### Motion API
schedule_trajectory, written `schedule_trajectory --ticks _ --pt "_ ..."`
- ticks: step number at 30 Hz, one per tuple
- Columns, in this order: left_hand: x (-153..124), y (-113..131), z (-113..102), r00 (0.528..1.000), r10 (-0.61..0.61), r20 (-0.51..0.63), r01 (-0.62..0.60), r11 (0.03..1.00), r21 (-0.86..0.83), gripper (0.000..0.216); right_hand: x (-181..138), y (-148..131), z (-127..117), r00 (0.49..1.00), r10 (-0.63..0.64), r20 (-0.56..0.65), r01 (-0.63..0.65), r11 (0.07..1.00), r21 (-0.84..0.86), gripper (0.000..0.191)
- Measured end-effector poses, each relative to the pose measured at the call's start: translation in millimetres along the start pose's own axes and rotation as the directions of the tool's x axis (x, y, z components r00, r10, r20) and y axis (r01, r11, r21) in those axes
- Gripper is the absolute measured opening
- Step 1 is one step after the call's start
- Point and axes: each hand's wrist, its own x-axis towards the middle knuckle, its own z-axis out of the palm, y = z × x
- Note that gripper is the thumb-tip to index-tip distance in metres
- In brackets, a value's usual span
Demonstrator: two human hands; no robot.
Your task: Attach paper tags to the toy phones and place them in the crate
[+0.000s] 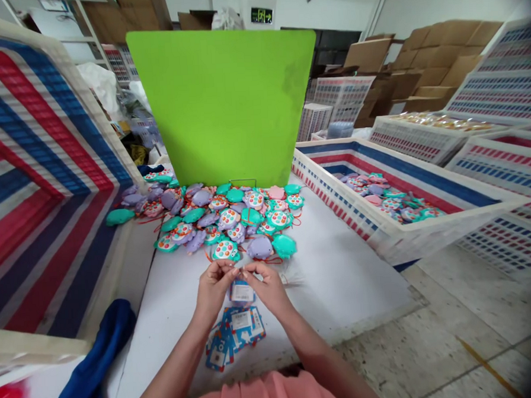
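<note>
My left hand (pixel 216 283) and my right hand (pixel 264 284) meet over the white table, thumb and forefinger of each pinched together. Whatever they pinch is too small to make out. Right below the fingertips is a blue-edged printed card (pixel 242 291) with a white label; I cannot tell whether it hangs from them. Several more blue printed cards (pixel 241 322) lie fanned nearer my body. Just beyond the hands spreads a pile of turquoise, purple and pink animal-shaped toys (pixel 225 250) with coloured dots and red cords. Thin clear strands (pixel 293 279) lie beside my right hand.
A green board (pixel 229 106) stands upright behind the pile. On the left a large striped crate (pixel 36 235) is tipped on its side, near a blue cloth (pixel 94 365). To the right, a white crate (pixel 405 230) holds more toys. Stacked crates and cardboard boxes (pixel 440 59) stand beyond.
</note>
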Motion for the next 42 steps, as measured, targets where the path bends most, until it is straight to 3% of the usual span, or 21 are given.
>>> schedule_trajectory --ticks 4,13,27,30,34,42 --pt "-1 0 -3 0.999 0.016 -0.040 -0.012 0.995 0.094 0.023 0 -2 1 1.000 -0.028 -0.008 0.028 0.999 -0.022 0.012" --pt "-3 0 -9 0.997 0.083 -0.009 -0.080 0.979 0.185 0.020 -1 -18 -1 0.974 -0.224 0.018 0.220 0.933 -0.286 0.014" --pt "-2 2 -11 0.989 0.120 0.085 -0.136 0.964 0.226 0.015 -2 -21 -2 0.960 -0.272 0.066 0.276 0.878 -0.390 0.012" --pt "-1 0 -13 0.992 0.052 0.113 -0.075 0.975 0.207 0.018 -3 -21 -3 0.955 -0.283 0.087 0.292 0.844 -0.451 0.013" --pt "1 -2 -13 0.990 -0.078 0.121 0.072 0.996 0.053 0.023 -3 -21 -2 0.948 -0.298 0.115 0.313 0.795 -0.520 0.015" --pt "-1 4 -12 0.979 -0.128 0.159 0.124 0.992 0.038 0.021 -6 -22 0 0.935 -0.338 0.107 0.348 0.818 -0.458 0.015"
